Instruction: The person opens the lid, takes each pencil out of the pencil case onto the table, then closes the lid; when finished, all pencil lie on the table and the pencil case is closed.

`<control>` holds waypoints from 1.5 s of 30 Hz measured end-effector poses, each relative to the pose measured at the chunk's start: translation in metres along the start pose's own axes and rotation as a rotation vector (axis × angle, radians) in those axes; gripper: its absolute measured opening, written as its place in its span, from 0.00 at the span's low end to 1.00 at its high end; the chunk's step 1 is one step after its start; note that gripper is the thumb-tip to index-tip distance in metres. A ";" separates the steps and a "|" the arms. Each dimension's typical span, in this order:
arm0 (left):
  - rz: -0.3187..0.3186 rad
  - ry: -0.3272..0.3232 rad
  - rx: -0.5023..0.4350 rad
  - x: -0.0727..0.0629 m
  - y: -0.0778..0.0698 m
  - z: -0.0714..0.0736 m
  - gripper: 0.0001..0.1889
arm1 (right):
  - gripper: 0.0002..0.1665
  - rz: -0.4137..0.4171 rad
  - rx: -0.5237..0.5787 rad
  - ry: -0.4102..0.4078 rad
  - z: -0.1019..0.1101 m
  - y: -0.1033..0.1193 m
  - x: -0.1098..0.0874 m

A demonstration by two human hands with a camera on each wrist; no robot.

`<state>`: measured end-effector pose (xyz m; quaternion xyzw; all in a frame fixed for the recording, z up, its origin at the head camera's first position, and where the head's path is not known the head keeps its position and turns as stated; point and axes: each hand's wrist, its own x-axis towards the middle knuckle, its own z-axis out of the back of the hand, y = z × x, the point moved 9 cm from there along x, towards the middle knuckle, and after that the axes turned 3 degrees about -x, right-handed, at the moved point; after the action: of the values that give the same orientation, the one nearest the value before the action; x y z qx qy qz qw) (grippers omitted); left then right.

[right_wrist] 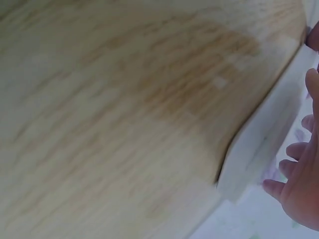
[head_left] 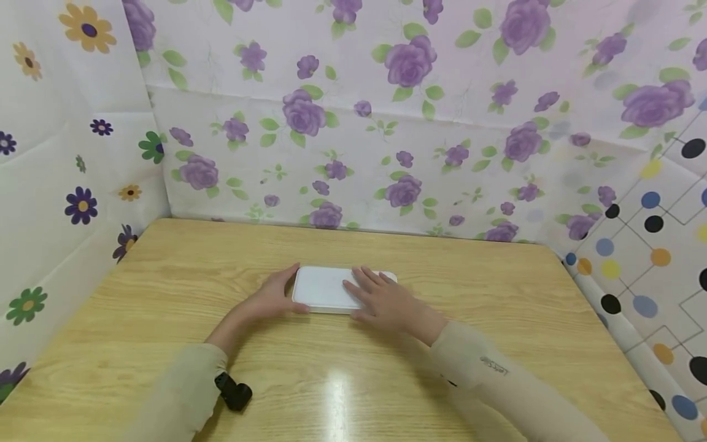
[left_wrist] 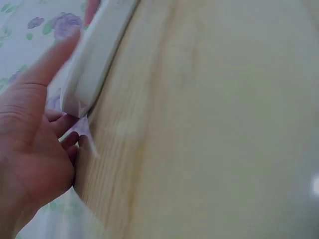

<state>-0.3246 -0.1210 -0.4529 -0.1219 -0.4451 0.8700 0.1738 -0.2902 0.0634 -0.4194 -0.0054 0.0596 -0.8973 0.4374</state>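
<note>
A flat white box [head_left: 326, 287] with rounded corners lies on the wooden table [head_left: 309, 368], its long side running left to right. My left hand [head_left: 273, 297] holds the box's left end, thumb along the near edge and fingers at the far corner. In the left wrist view, the end of the box [left_wrist: 92, 64] shows between that thumb and the fingers. Across the right part of the box's top, my right hand [head_left: 389, 305] rests with its fingers spread and fairly straight. The right wrist view shows the box's side [right_wrist: 264, 139] beside these fingers; the box's right end is partly covered.
A floral sheet [head_left: 353, 153] hangs behind the table's far edge. Patterned sheets stand along the left [head_left: 72, 184] and right [head_left: 646, 276] sides. A small black device [head_left: 234, 391] is strapped at my left sleeve.
</note>
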 end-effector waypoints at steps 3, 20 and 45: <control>0.015 -0.029 0.072 0.003 0.003 -0.001 0.61 | 0.41 -0.013 0.005 0.022 -0.007 0.000 0.004; -0.047 -0.157 0.126 0.007 0.003 0.006 0.54 | 0.36 0.080 -0.497 -0.206 -0.001 0.018 0.015; -0.034 -0.140 0.052 0.000 0.004 0.004 0.56 | 0.28 0.226 -0.603 -0.289 0.007 0.030 0.013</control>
<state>-0.3263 -0.1259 -0.4535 -0.0487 -0.4356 0.8844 0.1601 -0.2747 0.0343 -0.4167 -0.2546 0.2598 -0.7753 0.5164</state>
